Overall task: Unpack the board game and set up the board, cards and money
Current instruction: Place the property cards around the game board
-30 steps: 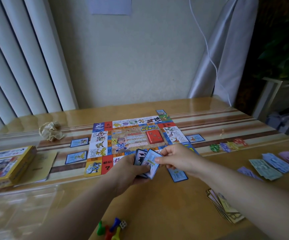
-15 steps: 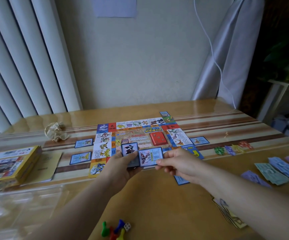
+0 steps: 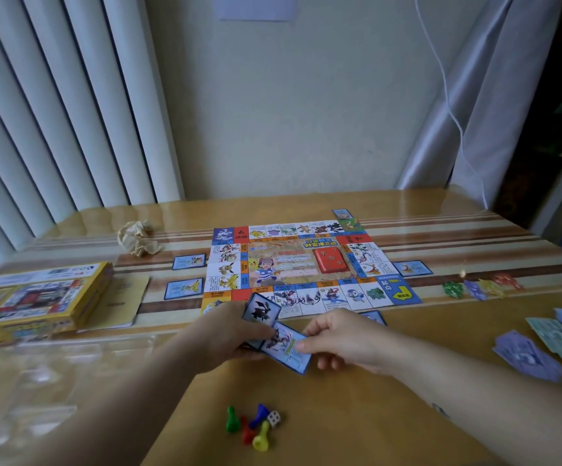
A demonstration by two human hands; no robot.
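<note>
The colourful game board (image 3: 301,264) lies flat in the middle of the table, a red card stack (image 3: 330,260) on its centre. Several blue-bordered cards lie around it, two at its left (image 3: 183,289) and one at its right (image 3: 412,268). My left hand (image 3: 219,334) grips a small stack of blue cards (image 3: 260,311) just in front of the board's near edge. My right hand (image 3: 337,341) pinches the right end of one card (image 3: 286,348) drawn off that stack. Paper money (image 3: 555,341) lies in piles at the right.
The yellow game box (image 3: 34,297) and a booklet (image 3: 121,304) sit at the left, a crumpled paper ball (image 3: 138,238) behind them. Coloured pawns and a die (image 3: 256,425) lie near me. Small coloured tokens (image 3: 478,287) sit right of the board. Clear plastic wrap (image 3: 20,381) covers the near left.
Both hands have drawn back from the board toward me. The right hand has pulled one card sideways off the stack in the left hand, and the view has tilted upward.
</note>
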